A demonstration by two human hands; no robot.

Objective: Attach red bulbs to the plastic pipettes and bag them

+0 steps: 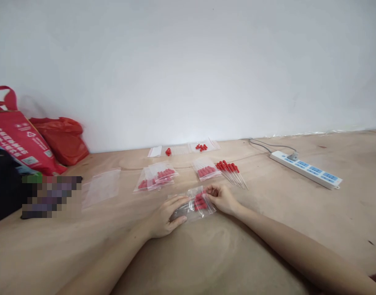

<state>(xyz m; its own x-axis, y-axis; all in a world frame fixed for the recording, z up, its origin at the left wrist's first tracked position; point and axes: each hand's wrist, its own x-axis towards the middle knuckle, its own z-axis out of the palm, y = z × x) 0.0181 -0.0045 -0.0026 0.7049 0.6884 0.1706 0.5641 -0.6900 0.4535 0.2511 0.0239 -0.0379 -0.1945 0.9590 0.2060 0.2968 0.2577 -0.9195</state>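
A clear zip bag (192,215) with several red-bulbed droppers (200,202) in it lies on the table between my hands. My left hand (168,217) rests on the bag's left part, thumb and fingers apart, over the dropper stems. At the bag's right edge, my right hand (220,198) pinches the plastic beside the red bulbs. Just beyond are a filled bag (205,169) and a fan of loose red-topped droppers (232,174). More filled bags (159,176) overlap to the left.
Flat unfilled bags (102,187) lie at left. Near the wall are red bulbs (168,152), clear tubes (181,150) and a bag with small red bulbs (202,147). A power strip (304,169) is at right; red bags (63,137) stand far left.
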